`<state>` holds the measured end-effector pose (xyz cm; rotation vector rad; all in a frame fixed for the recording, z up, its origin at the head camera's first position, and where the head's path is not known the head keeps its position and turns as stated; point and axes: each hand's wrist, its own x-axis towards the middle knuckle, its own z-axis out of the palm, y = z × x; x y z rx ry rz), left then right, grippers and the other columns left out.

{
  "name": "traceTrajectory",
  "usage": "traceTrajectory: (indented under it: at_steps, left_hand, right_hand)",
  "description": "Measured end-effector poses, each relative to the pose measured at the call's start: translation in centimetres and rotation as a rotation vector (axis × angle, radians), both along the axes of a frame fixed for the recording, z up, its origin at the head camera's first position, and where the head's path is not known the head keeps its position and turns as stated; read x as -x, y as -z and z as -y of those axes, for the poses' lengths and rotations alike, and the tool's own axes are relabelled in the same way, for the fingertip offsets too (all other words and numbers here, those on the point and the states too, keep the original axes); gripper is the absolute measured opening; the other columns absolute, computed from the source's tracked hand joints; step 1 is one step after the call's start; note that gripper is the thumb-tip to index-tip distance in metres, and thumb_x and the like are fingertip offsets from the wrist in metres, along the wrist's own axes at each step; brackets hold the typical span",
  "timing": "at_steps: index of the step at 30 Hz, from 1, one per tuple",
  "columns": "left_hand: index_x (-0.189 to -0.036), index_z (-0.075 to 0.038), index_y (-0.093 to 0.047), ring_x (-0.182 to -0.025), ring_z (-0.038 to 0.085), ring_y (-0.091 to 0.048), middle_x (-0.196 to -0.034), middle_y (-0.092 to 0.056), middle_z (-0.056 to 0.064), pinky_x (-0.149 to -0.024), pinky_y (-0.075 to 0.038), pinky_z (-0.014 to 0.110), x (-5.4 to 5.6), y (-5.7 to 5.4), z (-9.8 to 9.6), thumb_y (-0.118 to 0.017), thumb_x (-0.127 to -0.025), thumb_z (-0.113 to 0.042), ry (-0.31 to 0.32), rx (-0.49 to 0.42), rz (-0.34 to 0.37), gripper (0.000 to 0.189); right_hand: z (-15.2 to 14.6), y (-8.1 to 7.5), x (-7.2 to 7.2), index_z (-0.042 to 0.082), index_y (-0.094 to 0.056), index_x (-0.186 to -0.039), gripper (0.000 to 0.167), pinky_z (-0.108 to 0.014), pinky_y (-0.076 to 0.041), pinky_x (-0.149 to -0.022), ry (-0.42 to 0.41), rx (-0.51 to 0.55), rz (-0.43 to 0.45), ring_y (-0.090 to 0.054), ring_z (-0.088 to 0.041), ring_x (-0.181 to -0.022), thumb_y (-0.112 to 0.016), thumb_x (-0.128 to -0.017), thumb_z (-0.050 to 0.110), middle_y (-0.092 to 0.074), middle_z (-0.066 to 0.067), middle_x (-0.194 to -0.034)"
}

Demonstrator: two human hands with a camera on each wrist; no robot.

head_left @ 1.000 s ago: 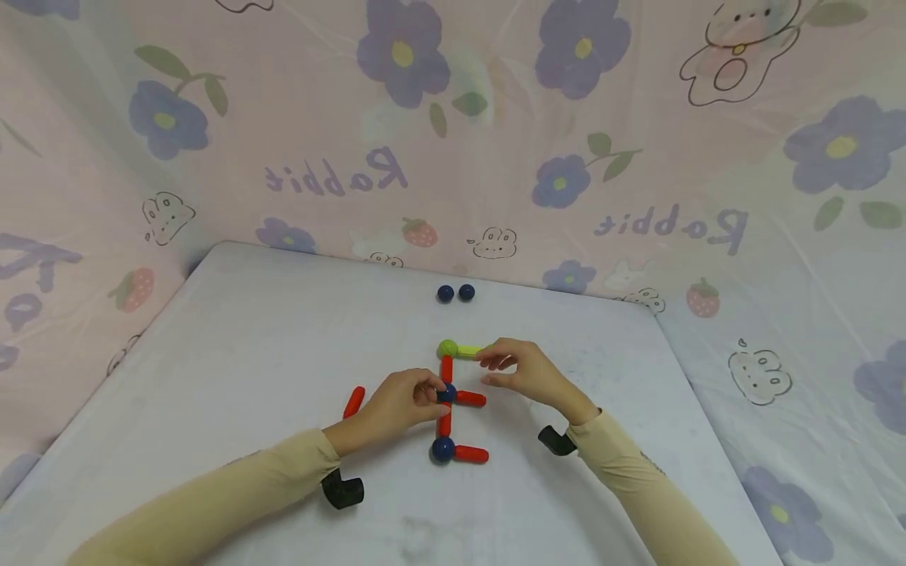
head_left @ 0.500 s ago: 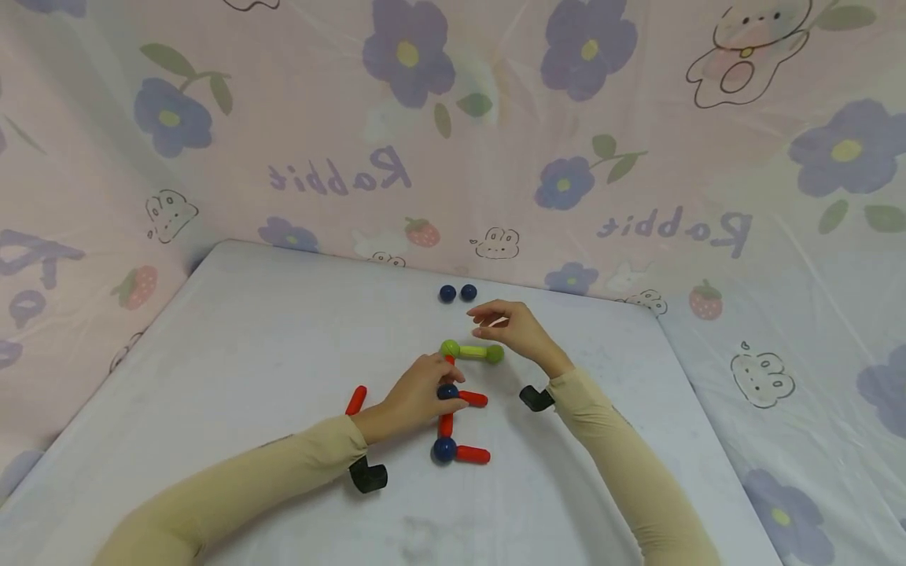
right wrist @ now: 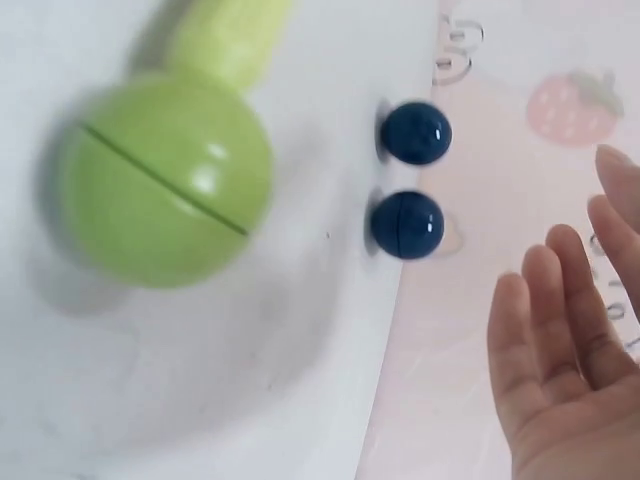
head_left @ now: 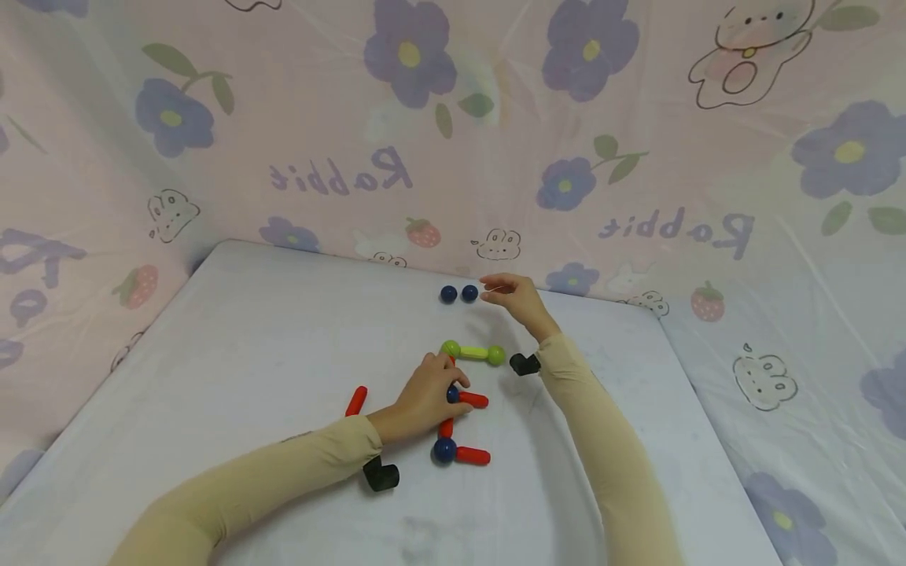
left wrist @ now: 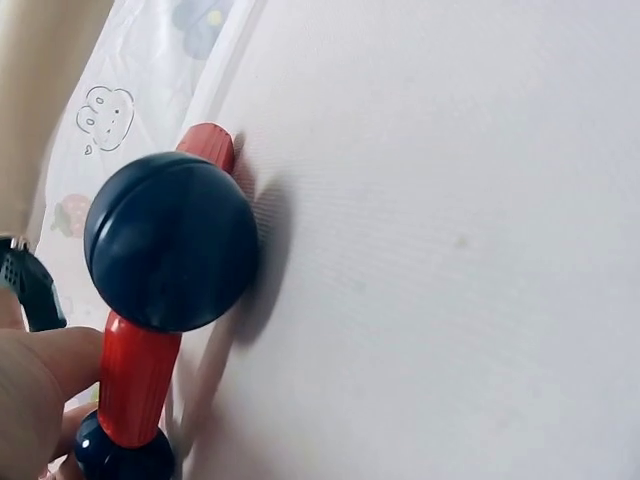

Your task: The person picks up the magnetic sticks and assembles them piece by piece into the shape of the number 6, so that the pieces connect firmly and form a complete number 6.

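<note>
On the white table lies a frame of balls and sticks. Its far end has two green balls (head_left: 451, 347) joined by a yellow-green stick (head_left: 473, 354). Red sticks run from there through a middle blue ball (head_left: 453, 394) to a near blue ball (head_left: 444, 450), and each blue ball has a red stick (head_left: 473, 456) pointing right. My left hand (head_left: 423, 399) holds the middle blue ball between thumb and fingers, covering part of it. My right hand (head_left: 520, 303), fingers extended and holding nothing, is just right of two loose blue balls (head_left: 470, 293) at the back.
A red stick (head_left: 356, 399) lies left of the frame, partly behind my left forearm. Black wrist-camera mounts (head_left: 524, 364) hang below both wrists. A printed cloth (head_left: 467, 196) rises behind the table's back edge.
My right hand has left the right end of the yellow-green stick, where a green ball now shows, and moved back to the loose blue balls. My left hand has shifted slightly right over the middle ball.
</note>
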<state>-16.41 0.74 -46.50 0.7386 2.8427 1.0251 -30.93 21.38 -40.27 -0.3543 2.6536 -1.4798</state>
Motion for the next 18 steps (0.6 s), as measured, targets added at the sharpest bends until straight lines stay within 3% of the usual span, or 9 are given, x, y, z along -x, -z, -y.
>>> traceTrajectory:
  at_steps: [4, 7, 12, 18]
  left_hand:
    - [-0.103, -0.019, -0.075, -0.088, 0.013, -0.041, -0.098, -0.053, 0.000, -0.064, -0.036, 0.019, 0.1, 0.4, -0.3, -0.084, -0.078, -0.034, -0.008, 0.006, -0.019, 0.030]
    - [-0.102, -0.020, -0.076, -0.087, 0.013, -0.041, -0.097, -0.053, 0.000, -0.064, -0.034, 0.019, 0.1, 0.6, -0.4, -0.084, -0.078, -0.032, -0.008, 0.011, -0.027, 0.028]
    - [-0.099, -0.022, -0.077, -0.086, 0.013, -0.040, -0.097, -0.052, 0.000, -0.064, -0.032, 0.020, 0.1, 0.6, -0.5, -0.084, -0.079, -0.029, -0.013, 0.018, -0.041, 0.022]
    - [-0.094, -0.021, -0.077, -0.085, 0.014, -0.039, -0.097, -0.051, 0.001, -0.065, -0.031, 0.021, 0.0, 0.3, -0.5, -0.084, -0.078, -0.026, -0.007, 0.015, -0.059, 0.018]
  right_hand:
    - [0.5, -1.3, 0.1, 0.002, -0.064, -0.128, 0.039, -0.033, -0.050, -0.094, 0.037, 0.027, 0.019, -0.063, -0.030, -0.111, -0.070, -0.092, 0.013, -0.063, -0.023, -0.125]
    - [0.8, -1.2, 0.6, 0.000, -0.063, -0.129, 0.039, -0.027, -0.050, -0.089, 0.068, 0.059, 0.054, -0.062, -0.027, -0.108, -0.070, -0.091, 0.009, -0.061, -0.028, -0.127]
    - [0.6, 1.4, 2.8, 0.006, -0.065, -0.128, 0.038, -0.025, -0.050, -0.087, 0.123, 0.076, 0.060, -0.061, -0.018, -0.102, -0.071, -0.091, 0.013, -0.060, -0.025, -0.131]
    - [1.1, 2.5, 3.6, 0.008, -0.065, -0.128, 0.037, -0.033, -0.050, -0.092, 0.161, 0.034, 0.089, -0.060, -0.025, -0.111, -0.070, -0.091, 0.015, -0.061, -0.021, -0.133]
